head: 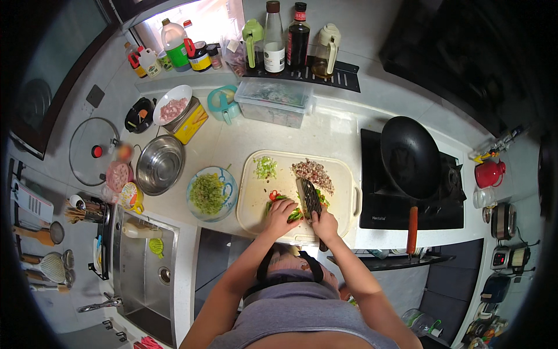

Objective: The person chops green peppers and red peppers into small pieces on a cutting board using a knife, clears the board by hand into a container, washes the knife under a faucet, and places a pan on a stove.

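My right hand (324, 222) grips the handle of a dark-bladed kitchen knife (309, 196), its blade pointing away from me over the cutting board (253, 218). Just left of the blade, my left hand (280, 218) presses down on a bunch of green and red peppers (294, 213). Bits of cut pepper (323, 199) show at the blade's right side. Farther up the board lie a small heap of chopped green onion (265, 167) and a larger heap of diced purplish-white pieces (314, 172).
Left of the board stands a plate (231, 183) of chopped greens, with a steel bowl (160, 165) beyond it. A bowl of meat (173, 109) rests on a yellow box (192, 124). A wok (409, 157) sits on the stove (370, 209) at right, its handle jutting over the counter edge. The sink (144, 279) is at left.
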The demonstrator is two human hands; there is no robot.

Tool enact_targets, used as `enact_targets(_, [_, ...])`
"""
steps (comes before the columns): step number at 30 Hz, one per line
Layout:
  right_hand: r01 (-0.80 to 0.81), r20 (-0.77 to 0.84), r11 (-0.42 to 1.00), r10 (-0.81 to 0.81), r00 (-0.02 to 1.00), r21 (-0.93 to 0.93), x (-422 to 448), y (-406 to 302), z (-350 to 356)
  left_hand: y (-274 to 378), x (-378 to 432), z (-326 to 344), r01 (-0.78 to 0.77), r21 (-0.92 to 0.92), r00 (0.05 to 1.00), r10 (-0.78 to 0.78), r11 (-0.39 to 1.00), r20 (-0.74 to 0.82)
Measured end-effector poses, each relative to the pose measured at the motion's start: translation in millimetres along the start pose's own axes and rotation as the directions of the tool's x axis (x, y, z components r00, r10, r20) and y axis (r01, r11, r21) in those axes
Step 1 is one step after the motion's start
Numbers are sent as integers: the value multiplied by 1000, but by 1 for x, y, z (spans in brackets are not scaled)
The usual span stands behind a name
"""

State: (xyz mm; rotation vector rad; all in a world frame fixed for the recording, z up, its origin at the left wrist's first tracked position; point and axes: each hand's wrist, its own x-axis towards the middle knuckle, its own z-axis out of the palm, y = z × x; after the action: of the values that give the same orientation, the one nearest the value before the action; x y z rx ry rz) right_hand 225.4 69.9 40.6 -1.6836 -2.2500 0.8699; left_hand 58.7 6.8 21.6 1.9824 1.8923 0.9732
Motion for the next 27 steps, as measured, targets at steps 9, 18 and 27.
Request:
enact_targets(9, [-31,23,999,30,999,25,-18,4,-12,-2,-5,15,24,124,999,-29,992,34])
enact_targets(18, [142,21,988,-141,990,-64,-27,0,-25,0,0,17,158,41,977,-150,987,-149])
enact_targets(27, [214,84,958,-201,976,-189,-18,-23,-23,-5,3,20,122,-50,979,-128,991,-158])
